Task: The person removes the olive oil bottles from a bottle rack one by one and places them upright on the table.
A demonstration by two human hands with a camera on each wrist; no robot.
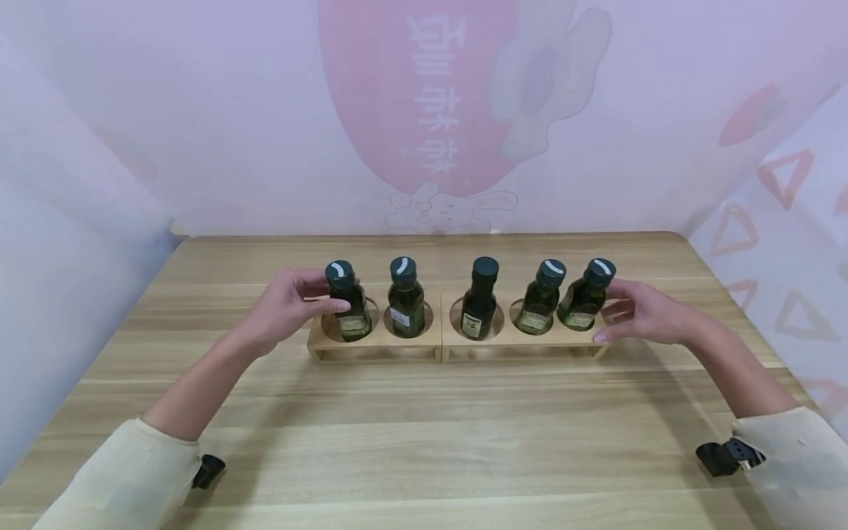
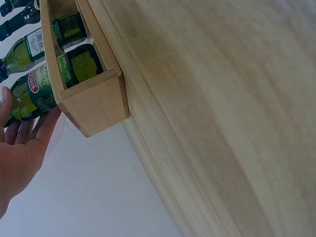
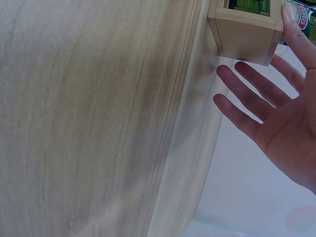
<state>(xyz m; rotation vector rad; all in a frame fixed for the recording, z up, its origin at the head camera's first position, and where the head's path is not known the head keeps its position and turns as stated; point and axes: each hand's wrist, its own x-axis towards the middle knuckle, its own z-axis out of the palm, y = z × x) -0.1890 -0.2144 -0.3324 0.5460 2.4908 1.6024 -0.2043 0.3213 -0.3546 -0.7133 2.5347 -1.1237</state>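
Note:
Two wooden bottle racks stand end to end, a left rack (image 1: 376, 355) and a right rack (image 1: 523, 353), with green glass bottles in their round holes. My left hand (image 1: 291, 305) grips the leftmost bottle (image 1: 351, 313), thumb across its front and fingers behind. That bottle's lower part is inside the rack in the left wrist view. My right hand (image 1: 649, 313) is at the right rack's end, beside the rightmost bottle (image 1: 583, 302). In the right wrist view its thumb lies along the rack's top edge, and the other fingers (image 3: 247, 91) spread apart, holding nothing.
Between the end bottles stand a second bottle (image 1: 406, 305), a longer-necked bottle (image 1: 479, 302) and another bottle (image 1: 539, 302) with a dark cap. A wood-grain table (image 1: 424, 442) lies beneath. Behind it rises a pale printed backdrop (image 1: 252, 132).

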